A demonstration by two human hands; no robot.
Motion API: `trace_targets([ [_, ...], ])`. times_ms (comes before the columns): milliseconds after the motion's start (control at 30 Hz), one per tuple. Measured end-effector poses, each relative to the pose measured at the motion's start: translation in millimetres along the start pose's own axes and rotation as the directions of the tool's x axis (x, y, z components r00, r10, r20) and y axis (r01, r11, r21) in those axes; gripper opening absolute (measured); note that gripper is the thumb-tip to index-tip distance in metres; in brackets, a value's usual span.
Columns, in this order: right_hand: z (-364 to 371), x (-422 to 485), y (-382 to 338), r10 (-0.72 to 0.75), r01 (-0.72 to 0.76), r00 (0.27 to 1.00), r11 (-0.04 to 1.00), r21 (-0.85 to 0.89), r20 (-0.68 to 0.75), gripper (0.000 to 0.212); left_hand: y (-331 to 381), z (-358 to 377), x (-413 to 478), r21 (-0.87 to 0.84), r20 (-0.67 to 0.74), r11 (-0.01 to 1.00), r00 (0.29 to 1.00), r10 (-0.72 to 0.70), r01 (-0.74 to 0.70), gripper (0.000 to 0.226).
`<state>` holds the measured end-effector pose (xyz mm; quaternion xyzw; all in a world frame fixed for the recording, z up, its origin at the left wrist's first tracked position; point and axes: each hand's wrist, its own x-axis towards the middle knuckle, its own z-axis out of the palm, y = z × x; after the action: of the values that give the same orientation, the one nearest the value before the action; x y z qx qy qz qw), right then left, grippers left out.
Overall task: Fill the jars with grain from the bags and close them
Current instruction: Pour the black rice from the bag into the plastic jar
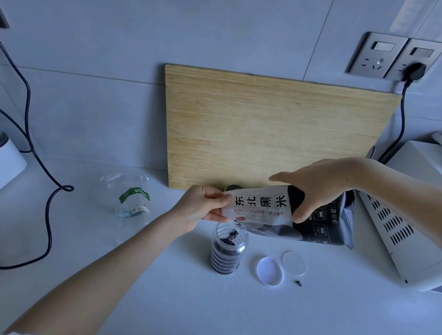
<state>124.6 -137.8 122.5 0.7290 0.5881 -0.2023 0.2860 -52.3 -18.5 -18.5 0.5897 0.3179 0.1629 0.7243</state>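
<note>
Holds the rice bag (273, 216) tilted over the open, mostly full jar (226, 250) on the counter (172, 293), pinching its corner with the left hand (202, 207) and wrapping the right hand (318, 185) round its body, and risks spilling grain past the narrow mouth if tipped faster.

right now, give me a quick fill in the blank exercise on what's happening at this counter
1. The left hand and right hand hold the black and white printed grain bag over the clear ribbed plastic jar, which has no ___ on it.
2. The grain inside the jar is ___ in colour.
3. Two round clear plastic lids lie on the white counter to the ___ of the jar.
4. The pale bamboo cutting board leans against the ___.

Missing words: lid; black; right; wall
</note>
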Motion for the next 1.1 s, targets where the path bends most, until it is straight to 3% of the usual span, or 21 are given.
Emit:
trace_targets([
  [900,-5.3,-3.2,-8.0,0.016,-0.016,0.999,1.000,0.006,0.038,0.094,-3.0,-0.1,1.8,-0.021,0.001,1.000,1.000,-0.012,0.012,0.008],
  [1100,-7.2,-2.4,-11.5,0.019,-0.019,0.998,1.000,0.012,0.059,0.092,-6.3,-1.2,3.0,-0.031,0.007,0.999,1.000,-0.030,0.031,0.023],
])
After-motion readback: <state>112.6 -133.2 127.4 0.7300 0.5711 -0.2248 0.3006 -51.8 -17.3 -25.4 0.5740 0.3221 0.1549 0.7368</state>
